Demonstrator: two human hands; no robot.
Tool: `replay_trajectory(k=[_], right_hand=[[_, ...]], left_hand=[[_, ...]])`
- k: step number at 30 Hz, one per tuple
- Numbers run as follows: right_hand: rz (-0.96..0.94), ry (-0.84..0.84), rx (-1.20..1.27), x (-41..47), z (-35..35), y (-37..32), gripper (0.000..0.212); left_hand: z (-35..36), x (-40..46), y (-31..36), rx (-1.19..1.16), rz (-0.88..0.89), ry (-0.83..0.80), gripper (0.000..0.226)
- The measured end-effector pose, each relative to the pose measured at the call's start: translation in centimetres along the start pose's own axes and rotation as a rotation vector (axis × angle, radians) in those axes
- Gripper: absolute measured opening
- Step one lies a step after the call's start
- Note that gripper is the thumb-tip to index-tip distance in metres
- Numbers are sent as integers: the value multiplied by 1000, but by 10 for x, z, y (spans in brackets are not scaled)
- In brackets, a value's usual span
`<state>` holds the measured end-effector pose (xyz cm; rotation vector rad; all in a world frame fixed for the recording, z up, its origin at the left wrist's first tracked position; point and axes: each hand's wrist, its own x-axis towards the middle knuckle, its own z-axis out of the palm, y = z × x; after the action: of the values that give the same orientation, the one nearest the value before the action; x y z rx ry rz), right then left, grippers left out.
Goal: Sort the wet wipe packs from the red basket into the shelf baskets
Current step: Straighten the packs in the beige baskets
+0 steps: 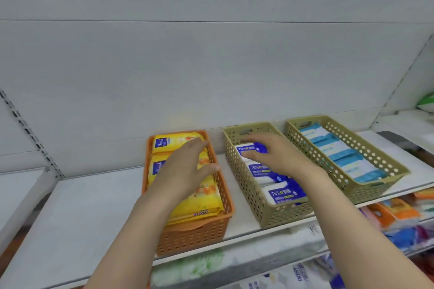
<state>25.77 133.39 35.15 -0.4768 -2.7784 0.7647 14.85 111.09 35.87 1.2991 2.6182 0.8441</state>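
Left hand [185, 169] flat, fingers straight, on yellow packs [199, 202] in orange basket [195, 237], right hand [277, 155] pinching blue-white pack [252, 149] over middle beige basket [265, 213], shelf [82, 218] w/ third basket [375, 185] at right.

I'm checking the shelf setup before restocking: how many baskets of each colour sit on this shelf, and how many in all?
Orange basket, holding yellow packs: 1
Beige baskets, the middle beige basket with dark blue packs and the right beige basket with light blue packs: 2
Total: 3 baskets
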Motion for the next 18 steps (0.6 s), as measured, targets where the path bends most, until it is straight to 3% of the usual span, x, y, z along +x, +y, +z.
replay_trajectory(k=[4, 8, 11, 15, 18], right_hand=[[73, -145, -227, 12, -26, 48, 43], [26, -402, -319, 28, -17, 71, 56], [-28, -447, -332, 40, -7, 84, 70], [-165, -517, -387, 50, 7, 95, 80], [-229, -543, -413, 57, 6, 105, 81]], left_hand=[[47, 33, 42, 20, 75, -94, 61], [82, 65, 58, 93, -67, -263, 54], [87, 76, 60, 143, -150, -315, 62], [86, 80, 55, 251, -150, -303, 73], [89, 79, 49, 159, -196, -256, 78]])
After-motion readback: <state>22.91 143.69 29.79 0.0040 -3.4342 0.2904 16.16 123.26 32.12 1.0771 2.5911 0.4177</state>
